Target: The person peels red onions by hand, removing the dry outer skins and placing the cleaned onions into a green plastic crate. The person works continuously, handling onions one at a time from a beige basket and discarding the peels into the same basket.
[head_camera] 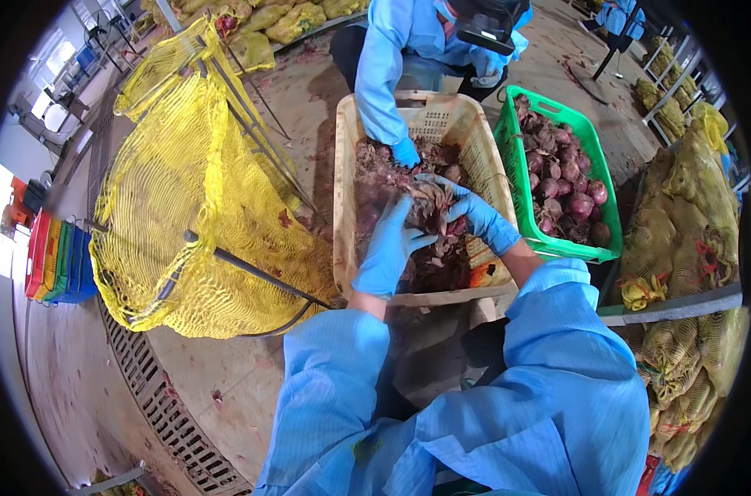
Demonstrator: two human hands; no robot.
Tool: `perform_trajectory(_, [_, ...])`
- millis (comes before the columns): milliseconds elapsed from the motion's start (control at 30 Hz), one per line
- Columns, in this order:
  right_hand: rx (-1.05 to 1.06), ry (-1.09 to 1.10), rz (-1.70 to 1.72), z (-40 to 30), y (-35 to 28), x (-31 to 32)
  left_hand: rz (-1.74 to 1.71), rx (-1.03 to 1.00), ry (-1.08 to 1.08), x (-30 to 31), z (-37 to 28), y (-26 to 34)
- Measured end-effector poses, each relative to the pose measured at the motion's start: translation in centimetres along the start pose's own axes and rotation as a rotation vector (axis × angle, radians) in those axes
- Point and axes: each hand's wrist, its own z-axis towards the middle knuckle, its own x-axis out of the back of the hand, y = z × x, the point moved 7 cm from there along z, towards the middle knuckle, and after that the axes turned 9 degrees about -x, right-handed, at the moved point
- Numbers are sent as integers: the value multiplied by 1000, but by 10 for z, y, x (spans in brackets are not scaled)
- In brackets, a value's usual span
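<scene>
A whitish plastic crate [344,186] stands before me, holding red onion skins [434,260] and some red onions. My left hand [391,248], in a blue glove, is over the crate with fingers spread at the edge of a clump of dry skins. My right hand [481,214], gloved too, has its fingers curled round the right side of that clump [434,204]. A co-worker's gloved hand [405,153] reaches into the far part of the same crate. To the right, a green plastic crate [614,217] is filled with red onions [579,204].
On the left a yellow mesh bag [164,217] hangs open on a metal frame [257,273]. A co-worker [388,56] crouches across the crate. Filled mesh sacks [679,235] lie at right behind a metal rail [679,310]. Stacked coloured crates [59,260] and a floor drain grate [171,403] are left.
</scene>
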Motion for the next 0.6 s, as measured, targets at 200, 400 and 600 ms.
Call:
perform_trajectory(200, [140,140,-525,-2,-22,-16,-16,-65,211,9,-3,9])
perform_trajectory(400, [1,386,-1261,-3,-4,50,-268,-125,33,-6,-5,26])
perform_trajectory(600, [-16,347,-906,-21,-30,51,-125,-183,15,-9,-6,33])
